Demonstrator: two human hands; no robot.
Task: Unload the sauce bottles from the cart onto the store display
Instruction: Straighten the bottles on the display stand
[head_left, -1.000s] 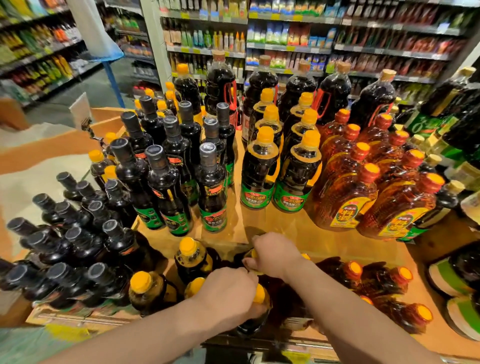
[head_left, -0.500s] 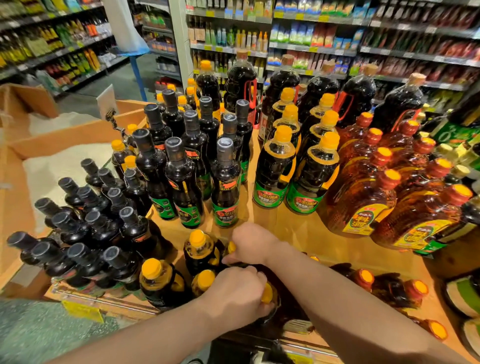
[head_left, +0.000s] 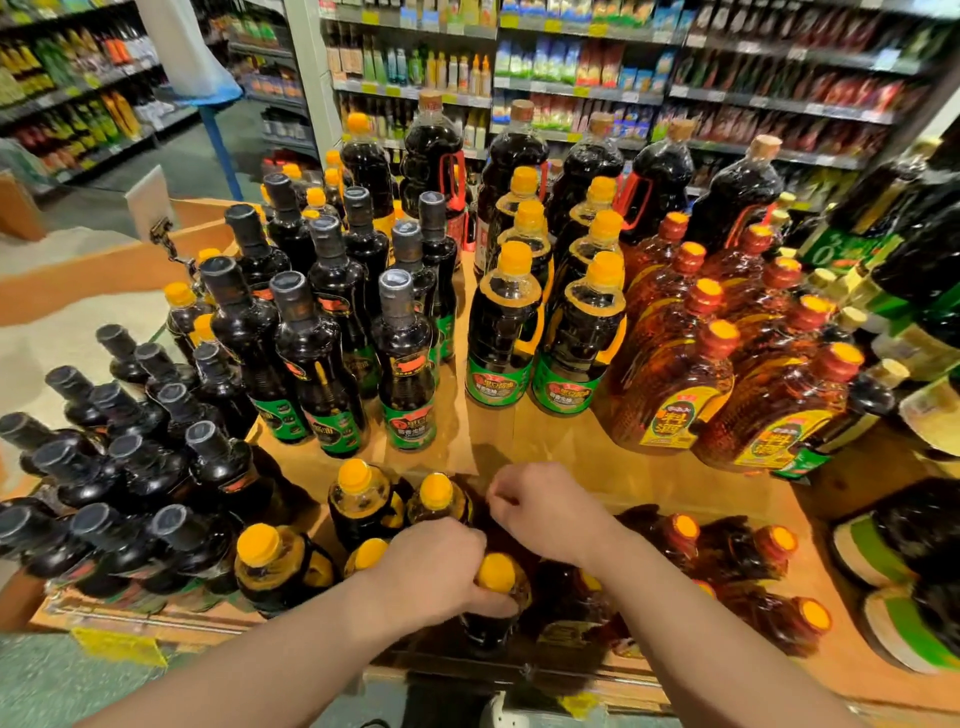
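My left hand (head_left: 434, 569) is clenched around the neck of a yellow-capped sauce bottle (head_left: 496, 597) at the near edge of the wooden display (head_left: 545, 441). My right hand (head_left: 545, 512) is curled into a fist just behind it; I cannot tell what it holds. Black-capped bottles (head_left: 130, 478) crowd the left side.
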